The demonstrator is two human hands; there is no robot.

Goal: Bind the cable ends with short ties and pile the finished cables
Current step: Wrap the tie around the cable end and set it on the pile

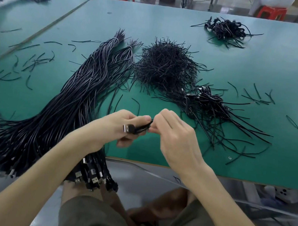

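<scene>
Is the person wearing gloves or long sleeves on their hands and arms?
No gloves, rings or watch on the left hand or the right hand. No sleeves show either, right down to the picture's edge.

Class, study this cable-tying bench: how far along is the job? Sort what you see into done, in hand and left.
Done, it seems: two small piles of tied cables, the near pile and the far pile. In hand: the left hand holds a USB cable while the right hand pinches its end, apparently tying. Left: the big bundle of loose cables, so most remains.
</scene>
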